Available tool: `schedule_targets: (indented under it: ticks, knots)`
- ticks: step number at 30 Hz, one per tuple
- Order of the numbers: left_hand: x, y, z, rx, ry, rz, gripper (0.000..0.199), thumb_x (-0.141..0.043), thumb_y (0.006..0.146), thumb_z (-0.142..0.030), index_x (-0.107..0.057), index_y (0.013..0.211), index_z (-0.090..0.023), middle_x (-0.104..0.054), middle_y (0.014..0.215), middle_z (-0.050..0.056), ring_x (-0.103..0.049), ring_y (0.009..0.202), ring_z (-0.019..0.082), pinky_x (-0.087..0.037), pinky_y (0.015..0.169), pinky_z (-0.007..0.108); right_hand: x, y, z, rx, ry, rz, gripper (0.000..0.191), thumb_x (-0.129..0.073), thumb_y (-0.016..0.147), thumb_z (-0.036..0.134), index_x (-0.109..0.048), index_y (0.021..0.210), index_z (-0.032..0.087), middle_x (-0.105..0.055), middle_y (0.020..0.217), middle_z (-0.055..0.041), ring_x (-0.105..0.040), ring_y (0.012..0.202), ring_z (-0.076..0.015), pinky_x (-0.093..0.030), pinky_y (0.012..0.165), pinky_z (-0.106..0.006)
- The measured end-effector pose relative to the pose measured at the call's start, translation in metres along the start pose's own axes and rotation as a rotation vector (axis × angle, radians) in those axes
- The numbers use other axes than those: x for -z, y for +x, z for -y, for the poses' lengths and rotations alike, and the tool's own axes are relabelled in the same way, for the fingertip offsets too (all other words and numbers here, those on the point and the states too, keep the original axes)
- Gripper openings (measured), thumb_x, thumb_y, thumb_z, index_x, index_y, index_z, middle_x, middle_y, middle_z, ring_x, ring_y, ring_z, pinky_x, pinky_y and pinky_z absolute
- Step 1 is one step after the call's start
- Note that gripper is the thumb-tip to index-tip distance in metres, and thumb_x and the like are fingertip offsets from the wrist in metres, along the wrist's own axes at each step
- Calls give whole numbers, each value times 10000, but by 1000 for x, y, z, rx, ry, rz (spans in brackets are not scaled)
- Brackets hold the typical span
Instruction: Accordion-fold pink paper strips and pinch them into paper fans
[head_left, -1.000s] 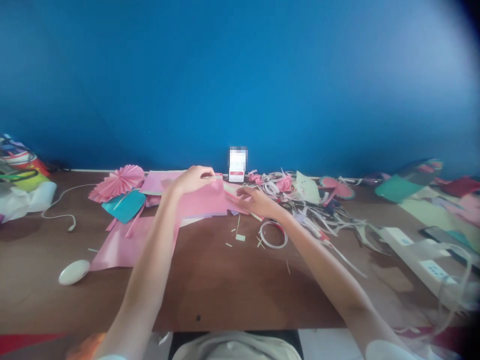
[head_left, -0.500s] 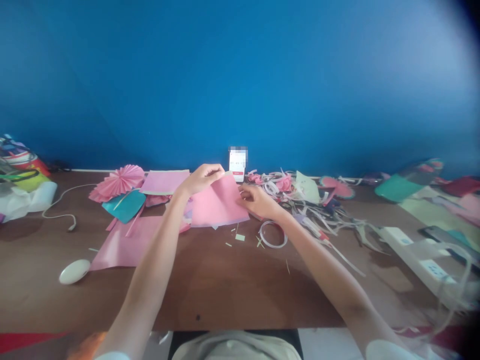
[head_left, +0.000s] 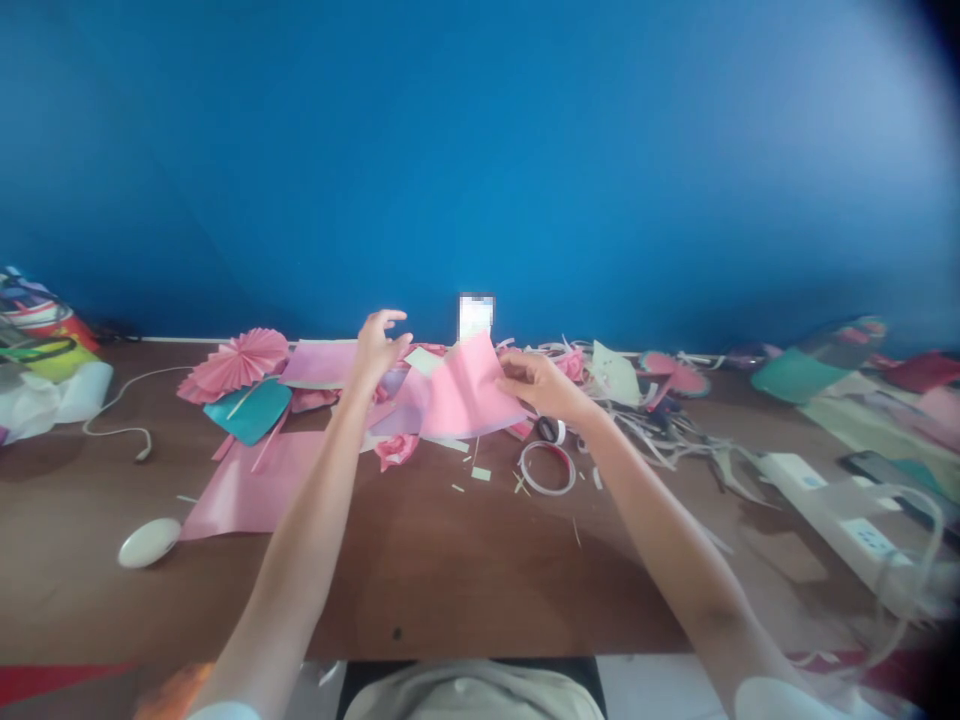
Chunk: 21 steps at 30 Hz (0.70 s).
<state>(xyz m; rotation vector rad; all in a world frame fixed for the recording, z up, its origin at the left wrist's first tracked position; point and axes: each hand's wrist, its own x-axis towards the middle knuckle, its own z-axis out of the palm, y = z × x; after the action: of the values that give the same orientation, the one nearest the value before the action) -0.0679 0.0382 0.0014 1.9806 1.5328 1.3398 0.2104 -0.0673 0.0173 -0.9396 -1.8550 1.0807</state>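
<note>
A pink sheet of paper (head_left: 466,392) is raised over the middle of the table, bent and creased, its right edge pinched in my right hand (head_left: 544,388). My left hand (head_left: 382,343) hovers left of the sheet, fingers spread and holding nothing. Below that hand lie paper scraps and a crumpled pink paper piece (head_left: 396,451). A roll of tape (head_left: 547,468) rests in front of my right hand, with a small black-and-white roll (head_left: 552,430) just behind it. The sheet covers part of the scraps and the lower part of a phone (head_left: 475,316).
At left are a pleated pink paper fan (head_left: 251,362), a teal paper piece (head_left: 251,412), a flat pink sheet (head_left: 255,485) and a white mouse (head_left: 149,543). Paper strips (head_left: 660,440) heap at right, near a white power strip (head_left: 832,520). A blue wall (head_left: 480,150) stands behind.
My left hand has let go of the pink sheet and moved left, opening its fingers. The right hand has shifted slightly right with the sheet, uncovering the crumpled pink piece.
</note>
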Motion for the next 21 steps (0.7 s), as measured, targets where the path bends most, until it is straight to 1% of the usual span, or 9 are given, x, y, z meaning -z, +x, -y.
schedule_targets:
  ticks: [2, 4, 5, 7, 10, 12, 15, 18, 21]
  knots:
    - [-1, -1, -5, 46, -29, 114, 275, -493, 835, -394, -627, 878, -158, -711, 923, 92, -664, 838, 198, -499, 726, 289, 2, -1, 3, 20, -21, -18, 182, -619, 824, 343, -633, 900, 178, -665, 900, -41, -616, 849, -189, -469, 698, -291]
    - [-2, -3, -11, 81, -97, 235, 304, -410, 882, -379, -602, 938, -151, -706, 814, 74, -659, 701, 170, -500, 686, 290, 4, -2, 5, 28, -72, -48, 193, -614, 830, 357, -636, 888, 174, -652, 887, -39, -596, 824, -181, -451, 670, -281]
    - [-2, -4, -13, 69, -130, 314, 297, -423, 877, -360, -581, 1017, -152, -712, 867, 78, -666, 727, 167, -505, 696, 290, 5, -2, 6, 30, -97, -65, 203, -612, 833, 366, -640, 887, 171, -645, 875, -38, -584, 806, -176, -441, 657, -277]
    - [-4, -7, -14, -3, -165, 521, 355, -503, 846, -341, -533, 1161, -180, -681, 1118, 103, -668, 950, 185, -510, 799, 305, 8, -3, 7, 37, -142, -94, 223, -606, 839, 385, -644, 874, 169, -634, 851, -38, -561, 771, -166, -425, 636, -272]
    - [-8, -12, -10, -70, -167, 799, 556, -641, 778, -390, -483, 1294, -254, -469, 1445, 113, -491, 1295, 238, -470, 954, 345, 13, -4, 10, 62, -210, -136, 235, -596, 852, 403, -647, 854, 174, -629, 844, -39, -543, 755, -160, -413, 632, -270]
    - [-10, -16, -7, -34, -197, 836, 755, -721, 710, -402, -404, 1385, -283, -383, 1506, 132, -421, 1359, 260, -465, 977, 367, 16, -6, 13, 74, -243, -165, 231, -590, 861, 403, -644, 847, 179, -629, 840, -35, -540, 746, -156, -410, 628, -265]
    - [-10, -21, -4, 93, -260, 912, 954, -789, 635, -372, -305, 1452, -285, -418, 1472, 174, -537, 1252, 270, -503, 916, 371, 19, -8, 18, 95, -257, -228, 227, -585, 870, 402, -640, 848, 183, -629, 817, -22, -533, 711, -143, -402, 607, -251]
    - [-9, -23, -6, 199, -211, 1141, 891, -795, 623, -354, -374, 1402, -262, -596, 1289, 141, -653, 1048, 253, -536, 798, 336, 22, -9, 20, 135, -283, -335, 227, -595, 867, 404, -651, 851, 184, -627, 793, -15, -521, 680, -135, -395, 589, -245]
    - [-14, -25, -11, 124, -122, 1330, 625, -786, 606, -320, -572, 1185, -222, -687, 1080, 67, -660, 951, 232, -524, 725, 281, 24, -9, 20, 170, -289, -442, 217, -612, 859, 402, -656, 855, 189, -596, 729, -1, -501, 641, -128, -384, 568, -241]
